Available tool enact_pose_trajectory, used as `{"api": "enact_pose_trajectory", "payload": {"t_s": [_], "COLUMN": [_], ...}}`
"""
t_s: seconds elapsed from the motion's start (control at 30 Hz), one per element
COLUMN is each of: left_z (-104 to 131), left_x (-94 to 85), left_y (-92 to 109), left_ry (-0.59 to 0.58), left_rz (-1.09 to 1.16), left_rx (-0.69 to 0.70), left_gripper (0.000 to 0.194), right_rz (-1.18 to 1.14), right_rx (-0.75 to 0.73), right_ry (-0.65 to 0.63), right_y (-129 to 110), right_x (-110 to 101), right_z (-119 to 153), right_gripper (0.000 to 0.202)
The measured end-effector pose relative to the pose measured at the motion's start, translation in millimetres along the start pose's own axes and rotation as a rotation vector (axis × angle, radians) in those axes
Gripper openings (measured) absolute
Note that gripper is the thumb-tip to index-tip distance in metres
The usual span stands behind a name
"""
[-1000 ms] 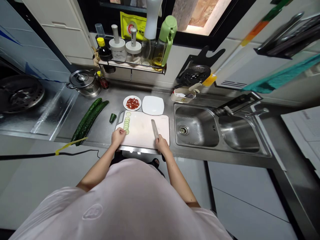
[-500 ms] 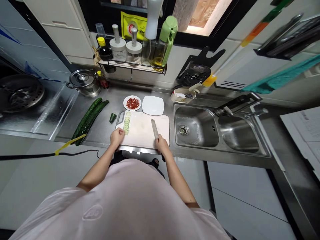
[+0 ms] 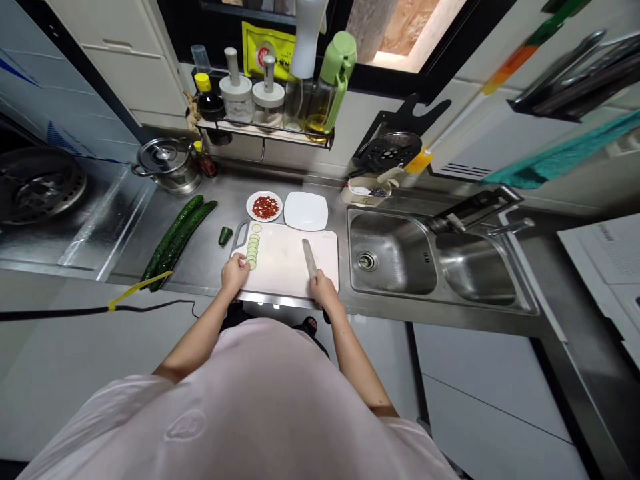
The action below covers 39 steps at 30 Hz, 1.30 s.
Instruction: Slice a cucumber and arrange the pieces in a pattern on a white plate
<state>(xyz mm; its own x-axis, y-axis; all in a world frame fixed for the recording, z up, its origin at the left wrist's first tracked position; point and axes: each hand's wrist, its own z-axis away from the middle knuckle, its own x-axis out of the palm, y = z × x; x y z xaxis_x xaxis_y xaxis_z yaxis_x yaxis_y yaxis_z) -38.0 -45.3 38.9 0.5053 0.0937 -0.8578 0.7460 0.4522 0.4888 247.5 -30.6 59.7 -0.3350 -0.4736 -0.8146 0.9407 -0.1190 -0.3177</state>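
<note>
On the white cutting board, an overlapping row of pale green cucumber slices runs down the left side. My left hand is at the near end of this row, fingers closed, with the fingertips at the nearest cucumber slice. My right hand is wrapped round the handle of a kitchen knife, whose blade lies over the right part of the board and points away from me. A cut cucumber end lies on the counter left of the board.
Two whole cucumbers lie at the left. Behind the board stand a plate of chopped red pieces and a white square plate. A lidded pot is back left; the double sink is at the right.
Almost nothing differs. My left hand stays at the end of the slices and my right hand keeps the knife in the same place; the view has shifted very slightly.
</note>
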Motion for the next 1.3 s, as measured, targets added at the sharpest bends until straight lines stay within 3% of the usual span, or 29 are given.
{"api": "enact_pose_trajectory", "payload": {"t_s": [0.2,0.37,0.57,0.8,1.0,1.13,1.2,1.3], "left_z": [-40,-85,-110,-116,-115,-100,-89,-75], "left_x": [-1.8,0.0,7.8,10.1,3.8,11.3,21.0,37.8], "left_y": [27,53,61,64,70,77,81,86], "left_ry": [0.074,0.077,0.013,0.037,0.039,-0.114,-0.229,-0.305], "left_rz": [0.048,-0.062,-0.176,-0.196,-0.058,0.140,0.202,0.239], "left_rx": [0.144,0.137,0.157,0.176,0.164,0.134,0.117,0.122], "left_gripper": [0.026,0.037,0.033,0.023,0.013,0.015,0.016,0.016], "right_rz": [-0.009,-0.020,-0.014,-0.034,-0.016,-0.002,0.014,0.046], "right_rx": [-0.002,-0.005,-0.001,-0.011,-0.009,-0.001,-0.001,-0.009], "right_ry": [0.007,0.007,0.012,0.005,0.016,0.003,0.004,0.019], "right_y": [1,2,1,2,2,1,0,-3], "right_x": [0,2,0,0,0,0,-1,-1], "right_z": [-1,-1,1,0,-1,-1,0,1], "right_gripper": [0.027,0.027,0.027,0.026,0.025,0.025,0.025,0.025]}}
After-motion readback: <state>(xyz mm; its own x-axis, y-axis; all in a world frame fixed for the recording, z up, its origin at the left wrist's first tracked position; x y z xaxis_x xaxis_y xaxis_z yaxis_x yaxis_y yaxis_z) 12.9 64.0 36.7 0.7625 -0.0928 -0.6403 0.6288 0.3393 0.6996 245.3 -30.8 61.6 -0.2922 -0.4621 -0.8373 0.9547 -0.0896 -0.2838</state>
